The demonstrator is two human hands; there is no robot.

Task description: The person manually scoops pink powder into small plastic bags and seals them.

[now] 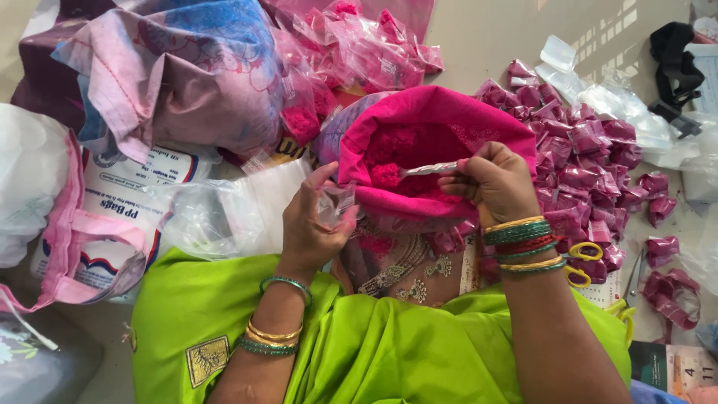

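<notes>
While right hand (493, 183) grips spoon (428, 170) in powder sack (441, 123), frame centre, left hand (310, 224) pinches pouch (336, 203); filling step; spoon must reach pouch mouth.

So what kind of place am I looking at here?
Probably a home or small workshop floor used for hand-packing pink powder: an open sack of powder, a pile of filled packets on the floor, and a spoon in the right hand.
</notes>
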